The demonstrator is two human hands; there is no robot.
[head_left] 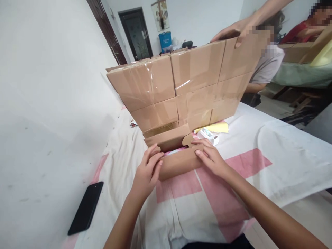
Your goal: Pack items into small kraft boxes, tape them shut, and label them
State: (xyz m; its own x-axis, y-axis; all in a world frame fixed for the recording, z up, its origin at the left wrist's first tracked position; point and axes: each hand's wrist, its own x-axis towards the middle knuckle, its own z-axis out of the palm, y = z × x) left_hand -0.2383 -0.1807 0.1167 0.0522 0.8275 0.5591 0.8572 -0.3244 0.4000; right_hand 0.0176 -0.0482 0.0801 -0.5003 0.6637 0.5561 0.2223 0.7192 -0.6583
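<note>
Box (pixel 178 164) (brown cardboard), oblong, open.

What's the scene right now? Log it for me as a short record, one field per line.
Left hand: on the left end of an open cardboard box
Right hand: thumb on the box's front, at its right end
Box contents: pinkish item, mostly hidden
Behind box: taped stack of cardboard cartons; another person's hand on its top edge
Beyond right hand: white device, type unclear; yellow sheet
Far left: black smartphone
Surface: white-and-pink cloth
</note>
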